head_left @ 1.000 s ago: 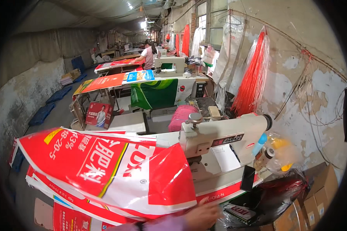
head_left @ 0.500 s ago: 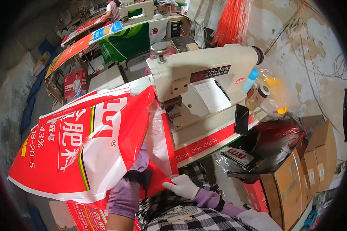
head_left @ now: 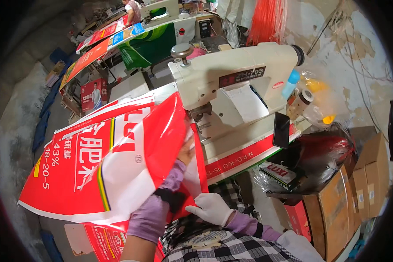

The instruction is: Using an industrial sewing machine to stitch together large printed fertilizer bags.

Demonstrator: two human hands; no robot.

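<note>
One red-and-white sack, printed with large characters and numerals, is spread left of one sewing machine, by which the way rightward is blocked. On the machine's base, one written-on paper is laid. The sack's near edge is pinched by the gloved right hand; the left hand is partly covered by the fold, its grip untellable. One black phone and one pen are seen.

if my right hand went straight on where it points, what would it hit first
Your right hand would likely meet the red and white bag first, at its red edge beside the glove; whether they touch is unclear.
</note>
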